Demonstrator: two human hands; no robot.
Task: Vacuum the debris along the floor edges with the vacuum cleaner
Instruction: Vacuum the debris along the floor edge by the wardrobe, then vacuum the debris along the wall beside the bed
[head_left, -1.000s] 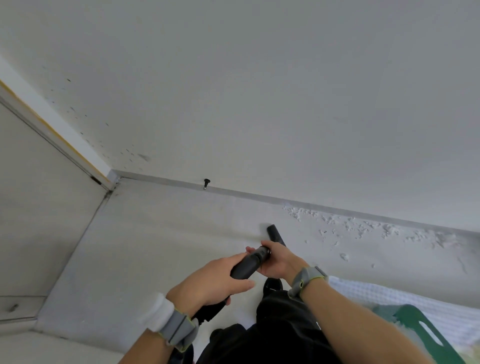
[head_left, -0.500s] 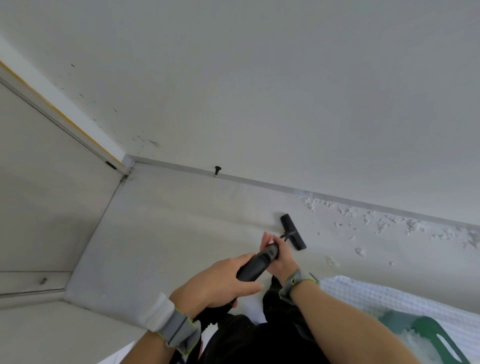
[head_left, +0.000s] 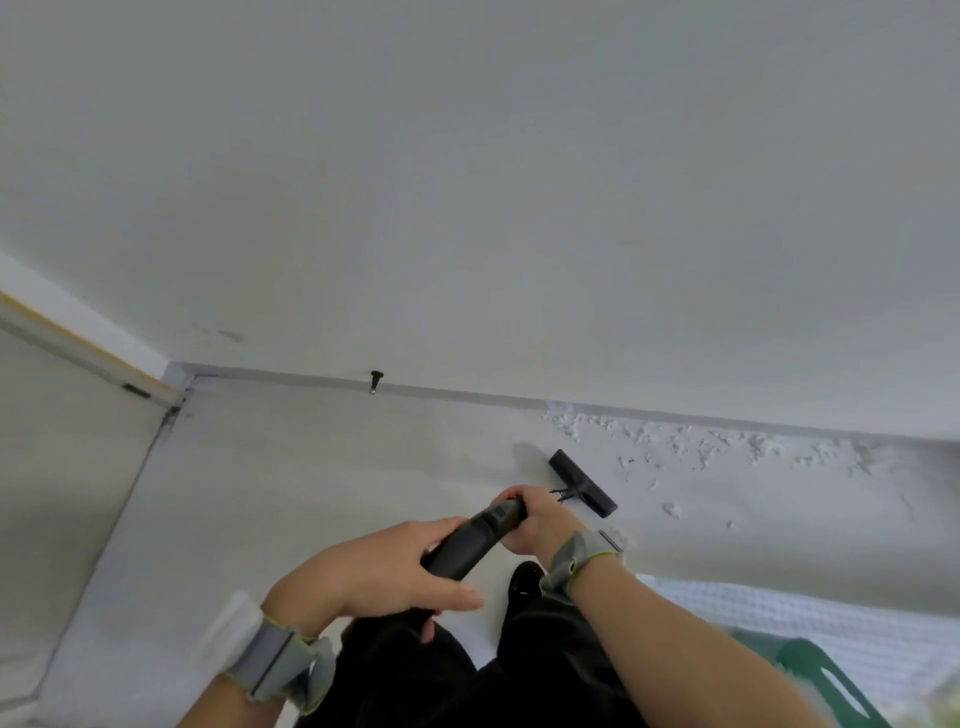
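Working the vacuum head toward the debris along the wall edge.

We gripped the vacuum wand (head_left: 478, 535) with both hands, left hand (head_left: 384, 569) low, right hand (head_left: 540, 519) farther up, arms reaching forward. The floor head (head_left: 583, 483) lay just beside the white debris (head_left: 701, 447); we judged it best to keep it flat and sweep slowly along the skirting (head_left: 467, 396).

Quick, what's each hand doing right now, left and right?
Left hand: closed around the vacuum wand, lower on it.
Right hand: closed around the vacuum wand, farther up toward the nozzle.
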